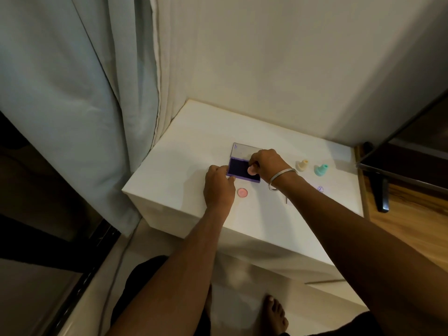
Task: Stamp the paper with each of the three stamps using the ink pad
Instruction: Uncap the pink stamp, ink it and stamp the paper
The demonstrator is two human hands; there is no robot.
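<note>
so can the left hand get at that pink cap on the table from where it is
Probably yes. The left hand rests at the ink pad's near-left corner, and the pink cap lies just beside it on the bare table, with nothing between them. The right hand is busy over the pad.

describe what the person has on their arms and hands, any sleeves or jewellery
Both forearms are bare, with no sleeves in view. The right hand has a thin plain silver metal bangle at its wrist. The left hand shows no ring, watch or band.
</note>
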